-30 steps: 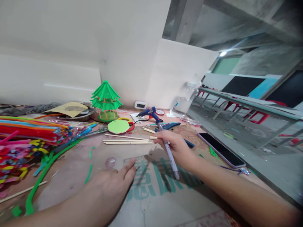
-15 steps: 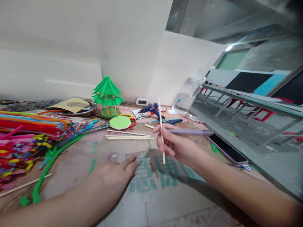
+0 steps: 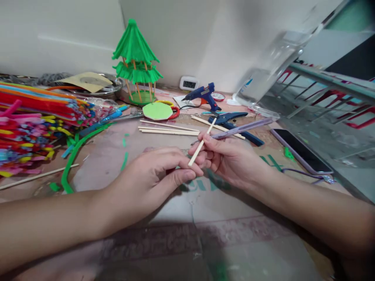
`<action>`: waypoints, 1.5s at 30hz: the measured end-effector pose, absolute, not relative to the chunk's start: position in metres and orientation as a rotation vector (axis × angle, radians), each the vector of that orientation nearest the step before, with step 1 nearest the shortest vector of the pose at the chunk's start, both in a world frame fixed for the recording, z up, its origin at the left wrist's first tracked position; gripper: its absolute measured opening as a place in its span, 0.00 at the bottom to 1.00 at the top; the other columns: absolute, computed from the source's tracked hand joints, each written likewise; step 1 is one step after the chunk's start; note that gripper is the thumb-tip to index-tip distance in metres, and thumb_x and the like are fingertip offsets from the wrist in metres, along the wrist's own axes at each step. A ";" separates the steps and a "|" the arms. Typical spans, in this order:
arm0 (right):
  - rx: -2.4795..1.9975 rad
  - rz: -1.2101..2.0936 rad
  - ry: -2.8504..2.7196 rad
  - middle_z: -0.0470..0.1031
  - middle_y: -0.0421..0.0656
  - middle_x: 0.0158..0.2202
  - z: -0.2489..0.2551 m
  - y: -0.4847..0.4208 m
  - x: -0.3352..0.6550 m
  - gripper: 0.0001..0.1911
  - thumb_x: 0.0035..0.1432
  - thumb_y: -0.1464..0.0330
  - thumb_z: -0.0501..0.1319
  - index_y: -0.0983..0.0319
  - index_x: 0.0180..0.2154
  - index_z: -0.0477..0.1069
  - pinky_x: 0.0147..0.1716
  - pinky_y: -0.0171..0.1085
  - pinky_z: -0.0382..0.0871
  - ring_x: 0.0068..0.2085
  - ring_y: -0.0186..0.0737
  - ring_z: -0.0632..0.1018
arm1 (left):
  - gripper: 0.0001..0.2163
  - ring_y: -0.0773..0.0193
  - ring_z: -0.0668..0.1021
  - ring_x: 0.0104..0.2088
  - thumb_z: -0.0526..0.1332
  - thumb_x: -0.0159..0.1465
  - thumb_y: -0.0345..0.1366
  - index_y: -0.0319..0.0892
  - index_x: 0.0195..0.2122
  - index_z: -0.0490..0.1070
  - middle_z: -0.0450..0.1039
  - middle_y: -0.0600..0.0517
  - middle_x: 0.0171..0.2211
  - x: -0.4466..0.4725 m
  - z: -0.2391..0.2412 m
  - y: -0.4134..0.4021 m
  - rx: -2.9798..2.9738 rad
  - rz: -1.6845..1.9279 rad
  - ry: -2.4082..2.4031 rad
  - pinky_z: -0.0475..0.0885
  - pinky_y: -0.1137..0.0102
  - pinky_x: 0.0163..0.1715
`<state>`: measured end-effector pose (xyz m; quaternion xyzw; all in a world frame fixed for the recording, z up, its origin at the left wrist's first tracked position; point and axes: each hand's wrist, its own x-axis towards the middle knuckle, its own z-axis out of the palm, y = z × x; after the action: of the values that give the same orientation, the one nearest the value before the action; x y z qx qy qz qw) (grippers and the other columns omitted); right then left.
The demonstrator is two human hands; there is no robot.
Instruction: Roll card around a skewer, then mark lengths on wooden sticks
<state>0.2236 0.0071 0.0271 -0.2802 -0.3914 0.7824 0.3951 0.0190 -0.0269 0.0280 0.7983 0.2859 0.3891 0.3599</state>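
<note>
Wooden stick (image 3: 201,145) betw. the hands: pale natural wood. Pen (image 3: 243,128): translucent lilac/purple. Loose sticks (image 3: 168,130) on table: same pale wood. Paper pagoda (image 3: 135,58): bright green roofs, green base, tan wood posts. Octagon cutout (image 3: 157,111): light green, w/ red ring under its edge. Glue gun (image 3: 202,94): blue, black nozzle end. Pliers (image 3: 233,119): dark blue handles. Pipe cleaners (image 3: 35,125): mixed red, orange, pink, yellow, blue, green. Green strip (image 3: 76,150): mid-green. Phone (image 3: 300,156): black screen, lilac rim. Cardboard sheet (image 3: 187,203): brownish-pink w/ teal-green printed characters. Clock (image 3: 189,83): white case, dark display.
</note>
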 end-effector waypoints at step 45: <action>-0.762 1.466 -1.532 0.81 0.40 0.31 0.044 0.002 0.232 0.09 0.66 0.60 0.64 0.59 0.38 0.71 0.36 0.37 0.77 0.32 0.36 0.82 | 0.11 0.66 0.78 0.36 0.60 0.70 0.38 0.42 0.34 0.79 0.79 0.52 0.33 0.019 0.028 -0.022 2.005 0.788 0.810 0.71 0.70 0.39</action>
<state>0.2325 0.0023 0.0437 -0.3052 -0.6139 0.5875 0.4299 0.0188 -0.0223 0.0281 0.7955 0.3215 0.3126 0.4076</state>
